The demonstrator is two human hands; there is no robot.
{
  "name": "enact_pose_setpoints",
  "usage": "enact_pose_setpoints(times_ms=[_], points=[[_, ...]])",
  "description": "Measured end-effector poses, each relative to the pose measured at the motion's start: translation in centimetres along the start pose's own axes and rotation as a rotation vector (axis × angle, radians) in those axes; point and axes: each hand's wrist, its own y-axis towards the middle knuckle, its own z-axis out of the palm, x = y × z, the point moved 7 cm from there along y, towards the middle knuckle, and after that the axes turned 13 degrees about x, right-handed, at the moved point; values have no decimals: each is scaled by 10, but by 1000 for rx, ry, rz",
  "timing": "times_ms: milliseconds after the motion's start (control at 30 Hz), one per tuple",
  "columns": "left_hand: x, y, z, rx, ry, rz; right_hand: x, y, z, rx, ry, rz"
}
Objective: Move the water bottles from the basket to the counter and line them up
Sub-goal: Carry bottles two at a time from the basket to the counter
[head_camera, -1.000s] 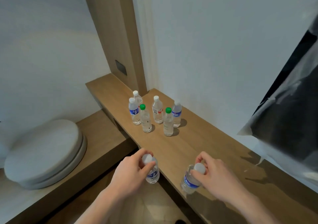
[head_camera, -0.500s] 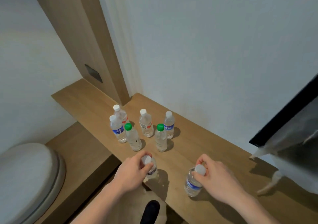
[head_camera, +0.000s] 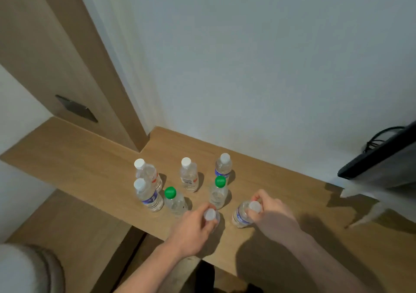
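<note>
A: Where do we stand? We have each hand on a bottle. Our left hand has its fingers curled round the neck of a white-capped bottle, just beside the near edge of the wooden counter. Our right hand pinches the cap end of a blue-labelled bottle next to it.

B: And the others? Six stand upright further back: three white-capped ones nearer the wall, then another white-capped one with a blue label and two green-capped bottles in front. The basket is out of view, so we cannot tell what remains in it.

A: How will these two handle? We judge them full, so fairly heavy for their size, with thin clear walls that would give under a squeeze. The plastic looks smooth, perhaps slippery.

B: Then the neck just under the cap, where we hold them, is the stiffest place to grip. It lets us set the base flat without crushing the body.

A: The risk? The further green-capped bottle stands just beside our left hand's knuckles; a nudge could tip it. The bottle in our right hand looks slightly tilted, so we should stand it true before opening the fingers.

B: Whether both bases touch the counter yet, we cannot tell.
</note>
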Motion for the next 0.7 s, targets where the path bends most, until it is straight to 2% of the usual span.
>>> enact_pose_setpoints(times_ms=[333, 533, 700], points=[[-6, 2, -21, 99, 141, 104, 13, 4, 13, -127, 31, -57], [-29, -15, -37, 43, 225, 183, 6, -26, 15, -114, 81, -22], [-70, -37, -44, 5, 296, 316, -21, -90, 13, -169, 196, -6]])
